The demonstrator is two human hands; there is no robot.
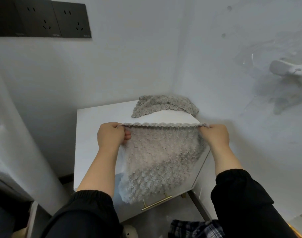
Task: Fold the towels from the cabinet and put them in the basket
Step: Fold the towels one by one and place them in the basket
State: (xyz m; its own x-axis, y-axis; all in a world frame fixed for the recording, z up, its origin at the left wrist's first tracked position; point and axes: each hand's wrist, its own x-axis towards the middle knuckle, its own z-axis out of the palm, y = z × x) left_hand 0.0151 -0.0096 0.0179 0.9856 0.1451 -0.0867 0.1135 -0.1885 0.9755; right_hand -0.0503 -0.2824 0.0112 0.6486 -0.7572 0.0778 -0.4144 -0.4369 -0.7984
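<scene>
The person stands over a low white cabinet [95, 121] in the corner of the room, holding a grey fluffy towel [160, 160] up in the air in front of them. The left hand [110, 134] pinches the towel's top left corner, fingers curled tight around the edge. The right hand [215, 134] grips the top right corner the same way, so the upper hem is pulled into a straight, level line between the two fists. The rest of the towel hangs loose from that line, in front of the cabinet top and past its front edge, its lower end a little bunched and ending close to the brass handle [157, 203] on the cabinet front. A second towel [165, 105], the same grey and the same nubbly weave, lies crumpled on the cabinet top at the back right corner, up against the wall and well apart from the one being held. Both forearms are bare up to black sleeves [88, 212] with gathered cuffs. High on the wall to the left is a dark row of sockets [42, 19], and on the right-hand wall a white fitting [289, 71] sticks out. At the bottom edge a bit of dark checked cloth [194, 228] shows near the floor
</scene>
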